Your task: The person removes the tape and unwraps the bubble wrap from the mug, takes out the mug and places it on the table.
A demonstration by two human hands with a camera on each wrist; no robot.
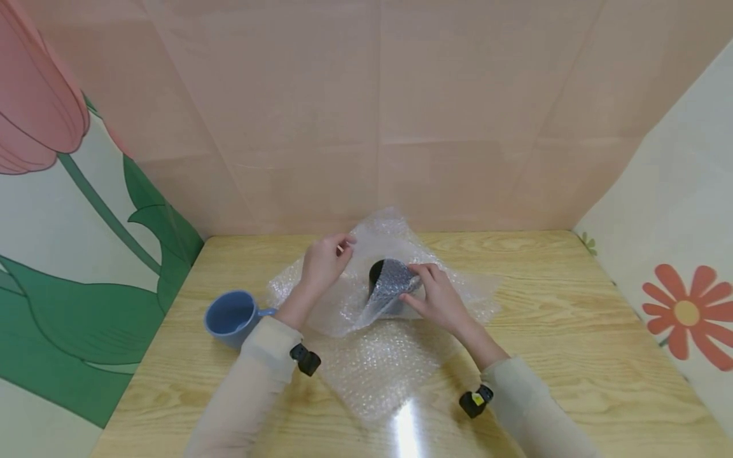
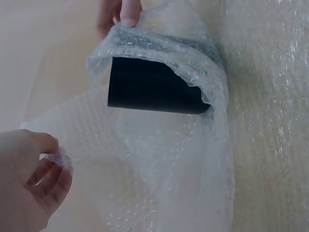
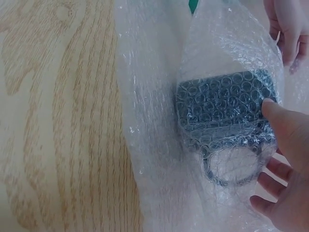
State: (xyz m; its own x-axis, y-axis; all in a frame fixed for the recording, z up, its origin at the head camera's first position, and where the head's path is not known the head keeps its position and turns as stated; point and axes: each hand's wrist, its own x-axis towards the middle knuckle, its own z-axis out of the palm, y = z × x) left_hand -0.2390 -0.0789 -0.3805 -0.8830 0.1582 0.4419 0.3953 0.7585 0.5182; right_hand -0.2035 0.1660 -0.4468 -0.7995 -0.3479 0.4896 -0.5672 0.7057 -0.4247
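A black mug [image 1: 375, 273] lies on its side on a bubble wrap sheet [image 1: 378, 369], partly covered by a fold of the wrap. In the right wrist view its ring-shaped handle [image 3: 210, 169] shows through the bubbles. My right hand [image 1: 441, 299] holds the folded wrap against the mug, thumb pressed on the covered side. To the left, my left hand [image 1: 325, 262] pinches a crumpled corner of the wrap, seen between thumb and fingers in the left wrist view. The mug's dark side [image 2: 149, 89] is uncovered there.
A blue mug [image 1: 229, 312] stands upright at the left of the wooden table [image 1: 567, 331], its handle close to my left wrist. A peach-coloured backdrop [image 1: 378, 127] rises behind the table, with flower-patterned panels at both sides.
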